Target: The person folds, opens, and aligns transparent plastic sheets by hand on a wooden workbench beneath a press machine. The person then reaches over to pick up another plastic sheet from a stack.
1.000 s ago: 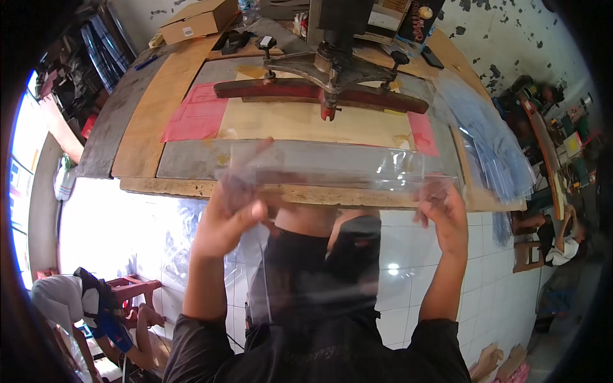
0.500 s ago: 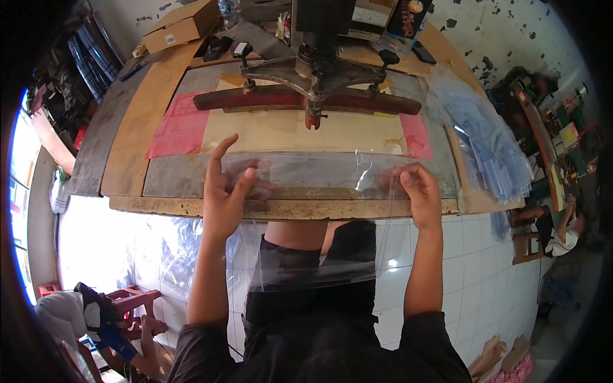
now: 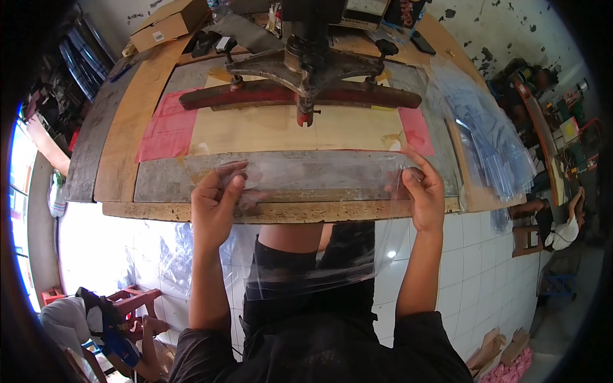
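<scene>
A transparent plastic sheet (image 3: 313, 271) stretches between my hands over the front edge of the work table, its lower part hanging in front of my lap. My left hand (image 3: 216, 203) pinches the sheet's left side between thumb and fingers. At the right side, my right hand (image 3: 423, 195) grips it the same way, index finger pointing up and inward. Just beyond the sheet lies a cream-coloured pad (image 3: 287, 131) with pink pieces (image 3: 167, 127) at its ends. Above the pad hangs a press head with a long reddish metal bar (image 3: 255, 96).
A stack of transparent plastic sheets (image 3: 488, 137) lies on the table's right side. A cardboard box (image 3: 167, 25) and a dark phone (image 3: 423, 43) are at the back. Other people sit at lower left (image 3: 67, 316) and far right (image 3: 563, 233).
My left hand has moved slightly left and down, its raised index finger now bent onto the sheet. My right index finger has lifted. The sheet hangs a little lower.
</scene>
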